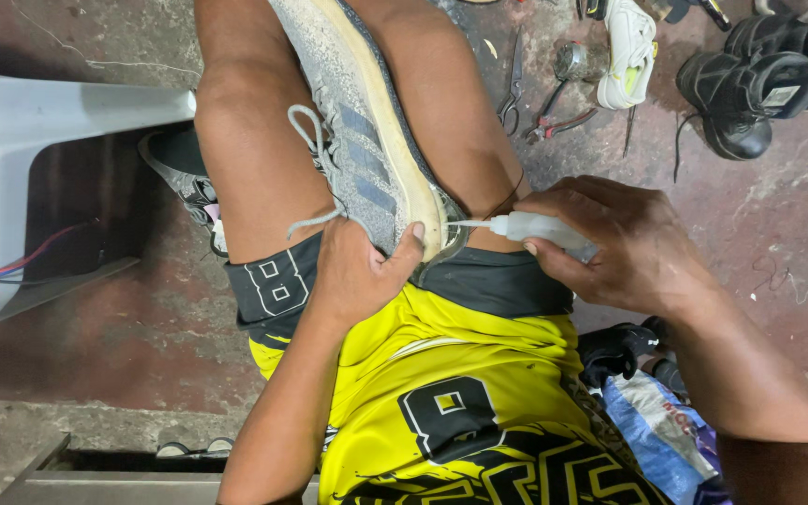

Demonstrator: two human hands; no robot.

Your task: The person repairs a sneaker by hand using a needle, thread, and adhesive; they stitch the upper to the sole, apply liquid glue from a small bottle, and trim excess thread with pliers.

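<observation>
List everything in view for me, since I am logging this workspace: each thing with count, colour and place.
sneaker: one, grey with cream sole, clamped between the knees, heel toward the body
glue bottle: one, translucent white, nozzle at the sneaker's heel
white shoe: one, white with yellow-green, floor at top right
black shoes: a pair, black, floor at far top right
scissors: one, dark metal, floor right of the knee
pliers: one, red handles, floor beside the scissors
chair: one, white plastic, at left
bag: one, blue and white, floor at lower right
left hand: grips the sneaker's heel, thumb on the sole
right hand: grip closed on the glue bottle
</observation>
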